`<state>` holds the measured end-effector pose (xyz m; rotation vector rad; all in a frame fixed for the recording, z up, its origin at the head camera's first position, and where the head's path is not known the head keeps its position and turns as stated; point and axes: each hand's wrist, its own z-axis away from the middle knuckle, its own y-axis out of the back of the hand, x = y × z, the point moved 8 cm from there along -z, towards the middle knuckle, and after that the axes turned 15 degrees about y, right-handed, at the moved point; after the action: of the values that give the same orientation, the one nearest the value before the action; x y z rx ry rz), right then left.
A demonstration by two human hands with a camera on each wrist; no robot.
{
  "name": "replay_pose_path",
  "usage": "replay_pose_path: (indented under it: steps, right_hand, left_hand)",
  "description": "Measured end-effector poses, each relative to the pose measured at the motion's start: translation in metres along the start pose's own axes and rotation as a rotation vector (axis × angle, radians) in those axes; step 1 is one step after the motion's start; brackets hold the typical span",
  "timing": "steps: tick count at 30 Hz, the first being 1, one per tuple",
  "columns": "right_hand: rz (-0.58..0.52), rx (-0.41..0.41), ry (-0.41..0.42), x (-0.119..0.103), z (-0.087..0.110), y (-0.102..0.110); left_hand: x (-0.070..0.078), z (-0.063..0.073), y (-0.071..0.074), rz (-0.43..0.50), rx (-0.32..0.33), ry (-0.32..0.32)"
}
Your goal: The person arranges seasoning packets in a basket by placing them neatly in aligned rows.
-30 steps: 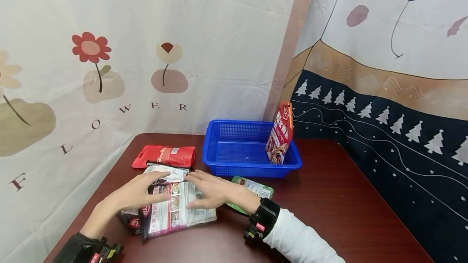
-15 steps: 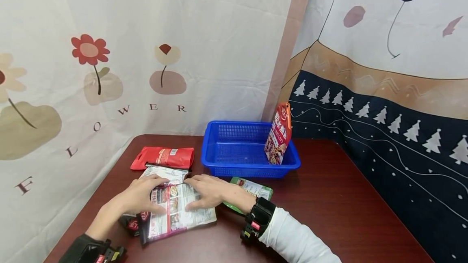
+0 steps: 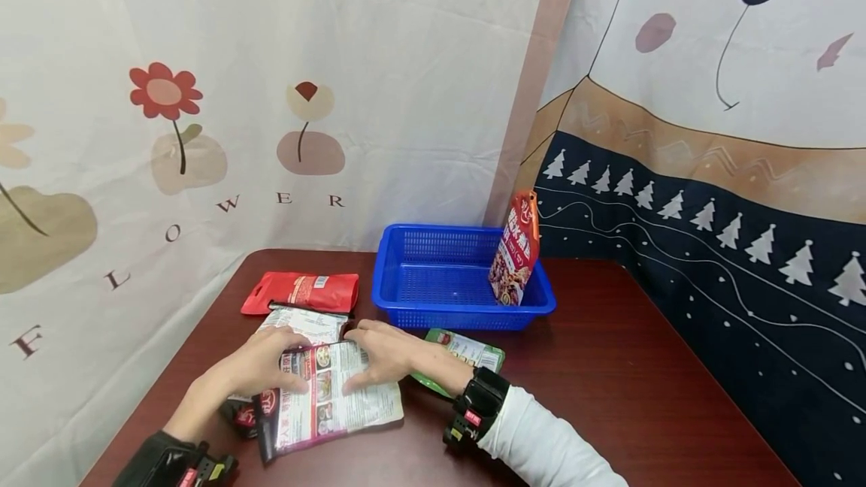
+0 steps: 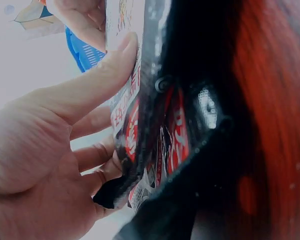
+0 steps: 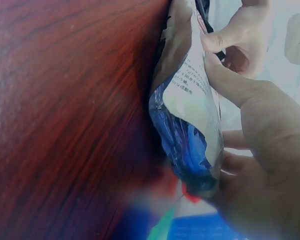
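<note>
A: Left hand [image 3: 260, 363] and right hand [image 3: 387, 352], state?
B: Both grip the printed pouch [image 3: 341, 412], thumbs on its face; pouch over the bench [image 3: 643, 367], toward nine o'clock from centre.
A: Surface?
B: Dark red wood grain. From the pouch: red packet [image 3: 325, 291] near twelve, blue basket [image 3: 460, 318] one, green packet [image 3: 489, 356] between two and three.
A: Room?
B: Flower-print cloth [image 3: 406, 96] at twelve, tree-print cloth [image 3: 676, 254] at two.

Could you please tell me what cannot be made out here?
Head view: whether the dark corner is the rear pouch's; front pouch and left hand intervene.
Head view: part of the green packet, behind the right forearm.
Right wrist view: most of the blue basket, cut off by the bottom edge.
</note>
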<state>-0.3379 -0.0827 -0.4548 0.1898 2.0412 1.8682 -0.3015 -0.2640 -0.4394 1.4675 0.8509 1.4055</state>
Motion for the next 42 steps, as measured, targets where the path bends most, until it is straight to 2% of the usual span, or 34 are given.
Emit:
replay_pose_path:
  steps: [5,11,16,19,27,31,37,42]
  right_hand:
    - [-0.031,0.016,-0.021,0.001,0.001,0.002]
    - [-0.059,0.036,-0.044,0.000,0.004,0.006]
    - [-0.061,0.086,-0.029,-0.005,0.007,0.016]
    - [-0.103,0.121,-0.024,-0.007,0.011,0.023]
    - [-0.237,0.189,-0.001,-0.008,0.024,0.036]
    - [-0.298,0.239,0.006,-0.008,0.033,0.042]
    - [-0.375,0.320,0.011,-0.011,0.048,0.052]
    - [-0.298,0.399,0.021,-0.012,0.063,0.068]
  left_hand:
    - [-0.001,-0.001,-0.001,0.032,-0.035,-0.021]
    - [0.007,0.001,0.001,0.083,-0.029,-0.113]
    - [0.019,0.003,0.009,0.105,0.029,-0.168]
    - [0.028,0.005,0.016,0.104,0.072,-0.189]
    - [0.044,0.009,0.031,0.061,0.138,-0.127]
    - [0.055,0.011,0.038,0.044,0.173,-0.119]
    - [0.078,0.014,0.051,-0.016,0.253,-0.163]
    - [0.101,0.014,0.065,-0.054,0.322,-0.232]
